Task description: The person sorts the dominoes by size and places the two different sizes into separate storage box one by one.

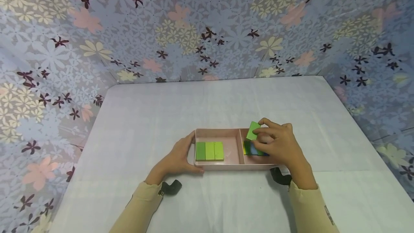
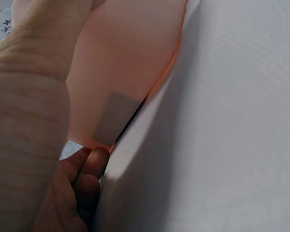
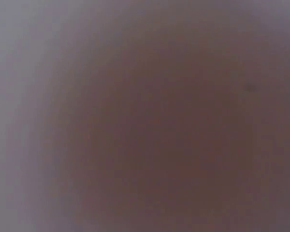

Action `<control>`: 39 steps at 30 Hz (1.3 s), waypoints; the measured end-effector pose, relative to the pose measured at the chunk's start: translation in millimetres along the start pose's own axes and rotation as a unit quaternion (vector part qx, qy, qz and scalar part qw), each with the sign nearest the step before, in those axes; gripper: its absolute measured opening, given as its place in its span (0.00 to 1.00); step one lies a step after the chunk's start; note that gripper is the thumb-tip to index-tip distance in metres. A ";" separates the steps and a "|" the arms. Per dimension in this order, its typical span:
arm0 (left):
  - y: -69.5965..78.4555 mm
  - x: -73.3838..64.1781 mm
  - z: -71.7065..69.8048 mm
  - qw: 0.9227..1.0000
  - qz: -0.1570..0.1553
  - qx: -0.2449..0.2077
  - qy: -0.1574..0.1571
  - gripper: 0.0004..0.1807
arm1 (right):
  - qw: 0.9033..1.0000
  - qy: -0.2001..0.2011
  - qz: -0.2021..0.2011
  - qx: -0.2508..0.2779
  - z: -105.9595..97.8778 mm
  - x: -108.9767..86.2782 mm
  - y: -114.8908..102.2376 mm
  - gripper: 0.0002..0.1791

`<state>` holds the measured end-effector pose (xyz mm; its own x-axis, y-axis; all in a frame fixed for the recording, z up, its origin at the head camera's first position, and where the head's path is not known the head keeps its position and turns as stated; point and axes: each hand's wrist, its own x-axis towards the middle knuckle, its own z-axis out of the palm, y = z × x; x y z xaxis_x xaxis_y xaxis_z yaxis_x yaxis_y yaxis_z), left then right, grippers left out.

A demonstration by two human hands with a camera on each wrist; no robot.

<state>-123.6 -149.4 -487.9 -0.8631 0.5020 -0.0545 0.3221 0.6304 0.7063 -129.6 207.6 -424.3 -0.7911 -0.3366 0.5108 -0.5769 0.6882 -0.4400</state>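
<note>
A shallow pink box (image 1: 223, 167) with a divider lies on the table. My left hand (image 1: 178, 156) grips its left end, thumb along the front wall and fingers at the left side. In the left wrist view, curled fingertips (image 2: 95, 162) touch the end of the pink wall (image 2: 128, 53). Above the right compartment, my right hand (image 1: 283, 145) pinches a light green block (image 1: 253, 131), held tilted. The left compartment holds a darker green block (image 1: 200, 151) and two light green blocks (image 1: 214, 151) side by side. Blue blocks (image 1: 253, 150), green and yellow ones lie in the right compartment, partly hidden by my hand.
A white cloth covers the table (image 1: 207, 107). Flowered fabric (image 1: 207, 28) hangs behind and at both sides. Dark wrist mounts (image 1: 171, 187) stick out from both cuffs. The right wrist view is only a brown blur.
</note>
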 end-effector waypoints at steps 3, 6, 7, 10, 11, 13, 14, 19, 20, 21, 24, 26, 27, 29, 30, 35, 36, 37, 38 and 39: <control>0.4 -0.2 0.5 1.000 -0.004 -0.001 -0.003 0.74 | 1.000 -0.025 -0.008 0.009 5.4 1.6 -3.5 0.10; 0.3 -0.5 1.0 1.000 -0.009 0.001 -0.006 0.74 | 0.999 -0.033 -0.016 0.019 9.8 3.1 -7.6 0.10; 0.2 -0.6 1.2 1.000 -0.009 0.001 -0.006 0.74 | 0.999 -0.033 -0.020 0.018 11.2 3.6 -8.7 0.10; -0.4 -1.0 1.9 1.000 -0.007 -0.001 -0.005 0.74 | 0.999 -0.026 -0.030 0.008 14.2 5.3 -12.8 0.10; -0.5 -1.3 2.0 1.000 -0.006 -0.001 -0.005 0.74 | 0.999 -0.022 -0.034 -0.002 15.2 5.7 -14.0 0.11; -0.7 -1.6 2.2 1.000 -0.003 -0.003 -0.005 0.74 | 0.999 -0.018 -0.039 -0.020 16.8 6.5 -17.0 0.12; -0.9 -1.7 2.3 1.000 -0.002 -0.004 -0.004 0.74 | 0.999 -0.021 -0.039 -0.024 17.3 6.7 -18.9 0.12; -1.6 -2.2 2.9 1.000 0.006 -0.006 0.000 0.74 | 0.997 -0.050 -0.045 -0.037 21.6 7.8 -27.8 0.12; -1.6 -2.3 3.1 1.000 0.008 -0.007 0.000 0.74 | 0.997 -0.058 -0.044 -0.025 23.0 7.7 -28.9 0.13; -1.6 -2.3 3.1 1.000 0.009 -0.008 0.000 0.74 | 0.997 -0.065 -0.044 -0.013 24.3 7.8 -30.1 0.13; -1.4 -2.5 2.8 1.000 0.010 -0.009 -0.001 0.74 | 0.995 -0.084 -0.037 0.043 28.4 8.2 -31.7 0.14; -1.6 -1.9 2.3 1.000 0.013 -0.010 0.000 0.74 | 0.994 -0.092 -0.039 0.054 30.2 9.3 -32.5 0.14; -1.5 -1.7 1.8 1.000 0.015 -0.010 0.002 0.75 | 0.993 -0.096 -0.042 0.057 30.8 10.1 -32.9 0.14; -1.4 -1.0 0.9 1.000 0.016 -0.010 0.006 0.75 | 0.992 -0.106 -0.048 0.055 31.9 11.9 -33.5 0.14; -1.3 -0.4 0.3 1.000 0.018 -0.010 0.008 0.75 | 0.991 -0.110 -0.051 0.053 32.3 13.0 -33.9 0.14; -0.7 1.5 -1.3 1.000 0.021 -0.010 0.006 0.75 | 0.989 -0.134 -0.064 0.020 33.5 17.0 -35.0 0.12; -0.6 1.7 -1.3 1.000 0.020 -0.009 0.005 0.75 | 0.988 -0.137 -0.065 0.012 33.8 17.5 -35.3 0.11; -0.6 1.6 -1.4 1.000 0.018 -0.008 0.004 0.75 | 0.988 -0.141 -0.065 0.003 34.1 18.1 -35.6 0.11; -0.5 1.7 -1.5 1.000 0.017 -0.007 0.003 0.75 | 0.987 -0.147 -0.064 -0.002 34.6 18.6 -36.2 0.10; -0.3 1.6 -1.6 1.000 0.016 -0.007 0.002 0.75 | 0.986 -0.154 -0.061 -0.007 35.1 19.3 -36.8 0.10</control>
<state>-125.7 -149.8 -487.1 -0.8542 0.5192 -0.0289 0.3443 0.6064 0.7167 -130.8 153.1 -424.2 -0.7409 -0.5960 0.3096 -0.6710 0.6379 -0.3779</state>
